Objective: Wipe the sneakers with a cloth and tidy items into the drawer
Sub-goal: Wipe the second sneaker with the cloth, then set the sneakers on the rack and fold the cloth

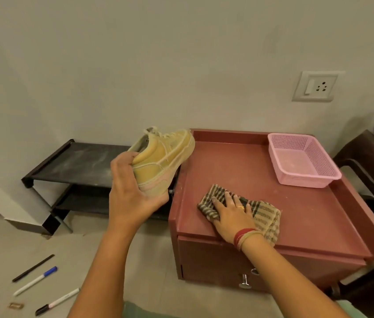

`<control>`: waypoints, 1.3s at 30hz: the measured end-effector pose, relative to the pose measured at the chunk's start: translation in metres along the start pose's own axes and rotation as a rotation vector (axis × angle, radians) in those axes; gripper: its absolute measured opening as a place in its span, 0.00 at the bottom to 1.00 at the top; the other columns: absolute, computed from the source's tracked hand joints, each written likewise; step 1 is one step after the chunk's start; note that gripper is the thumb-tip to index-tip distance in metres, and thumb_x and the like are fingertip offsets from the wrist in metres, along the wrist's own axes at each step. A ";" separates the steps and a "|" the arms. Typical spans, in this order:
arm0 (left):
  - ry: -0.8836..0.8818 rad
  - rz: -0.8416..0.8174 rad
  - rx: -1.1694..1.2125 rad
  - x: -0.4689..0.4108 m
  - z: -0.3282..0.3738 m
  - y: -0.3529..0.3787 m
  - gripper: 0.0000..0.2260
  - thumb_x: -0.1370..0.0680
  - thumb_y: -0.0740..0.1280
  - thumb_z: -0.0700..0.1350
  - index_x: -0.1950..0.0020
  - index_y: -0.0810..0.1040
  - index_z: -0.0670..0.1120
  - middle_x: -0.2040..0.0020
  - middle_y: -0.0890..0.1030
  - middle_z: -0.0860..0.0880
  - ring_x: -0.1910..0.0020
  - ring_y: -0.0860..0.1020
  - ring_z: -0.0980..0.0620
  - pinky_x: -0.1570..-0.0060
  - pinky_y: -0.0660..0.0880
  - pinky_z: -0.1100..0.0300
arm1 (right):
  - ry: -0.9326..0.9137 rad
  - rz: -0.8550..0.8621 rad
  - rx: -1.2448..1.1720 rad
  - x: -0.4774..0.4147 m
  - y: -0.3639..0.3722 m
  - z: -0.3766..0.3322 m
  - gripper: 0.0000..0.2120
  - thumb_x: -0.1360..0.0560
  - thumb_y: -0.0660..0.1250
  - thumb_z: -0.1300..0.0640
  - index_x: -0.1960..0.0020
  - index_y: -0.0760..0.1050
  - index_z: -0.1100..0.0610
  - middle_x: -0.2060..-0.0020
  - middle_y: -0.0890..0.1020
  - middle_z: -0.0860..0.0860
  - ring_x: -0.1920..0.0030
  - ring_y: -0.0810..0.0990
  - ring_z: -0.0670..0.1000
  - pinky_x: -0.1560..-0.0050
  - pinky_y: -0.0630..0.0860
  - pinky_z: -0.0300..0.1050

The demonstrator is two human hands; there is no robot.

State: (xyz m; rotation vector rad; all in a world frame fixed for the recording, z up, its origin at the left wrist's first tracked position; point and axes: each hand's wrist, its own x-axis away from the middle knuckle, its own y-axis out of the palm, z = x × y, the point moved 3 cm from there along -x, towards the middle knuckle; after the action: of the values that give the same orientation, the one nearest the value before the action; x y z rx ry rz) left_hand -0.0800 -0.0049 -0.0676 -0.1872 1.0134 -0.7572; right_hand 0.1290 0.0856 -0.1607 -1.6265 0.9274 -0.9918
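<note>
No readable text, label, brand or number is seen anywhere. Faint print on the markers (35,281) on the floor is too small to be read.

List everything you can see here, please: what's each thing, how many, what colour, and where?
sneaker: 1, yellowish, held up left of the cabinet
cloth: 1, striped brown and beige, on the cabinet top
cabinet: 1, reddish brown, drawer shut
basket: 1, pink, cabinet's far right corner
shoe rack: 1, black, against the wall
pens: 4, mixed colours, floor at left
wall socket: 1, white
left hand: grips the sneaker's heel
right hand: flat on the cloth
</note>
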 end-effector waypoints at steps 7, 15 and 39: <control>-0.130 0.045 -0.105 -0.015 -0.046 -0.012 0.41 0.41 0.81 0.44 0.36 0.61 0.49 0.38 0.63 0.49 0.44 0.69 0.52 0.58 0.72 0.57 | 0.031 -0.124 -0.077 -0.003 0.000 -0.012 0.33 0.25 0.53 0.33 0.24 0.51 0.43 0.23 0.44 0.54 0.23 0.43 0.57 0.27 0.43 0.63; 0.065 -0.221 -0.319 -0.052 -0.155 0.025 0.39 0.37 0.79 0.40 0.33 0.61 0.46 0.30 0.65 0.43 0.25 0.57 0.42 0.43 0.74 0.41 | 0.018 -0.217 -0.101 -0.012 -0.005 -0.019 0.35 0.27 0.53 0.30 0.24 0.49 0.41 0.23 0.42 0.54 0.24 0.41 0.58 0.27 0.42 0.64; -0.114 -0.469 -0.452 -0.037 -0.170 0.048 0.32 0.27 0.72 0.47 0.27 0.61 0.46 0.26 0.62 0.46 0.22 0.51 0.43 0.28 0.54 0.39 | -0.179 0.070 -0.251 -0.009 -0.019 -0.007 0.11 0.21 0.59 0.49 0.42 0.75 0.49 0.43 0.77 0.44 0.41 0.74 0.46 0.40 0.71 0.41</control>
State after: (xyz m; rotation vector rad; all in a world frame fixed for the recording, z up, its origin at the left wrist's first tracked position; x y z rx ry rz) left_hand -0.2072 0.0875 -0.1562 -0.8720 1.0321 -0.9167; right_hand 0.1208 0.0958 -0.1421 -1.8447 1.0088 -0.6899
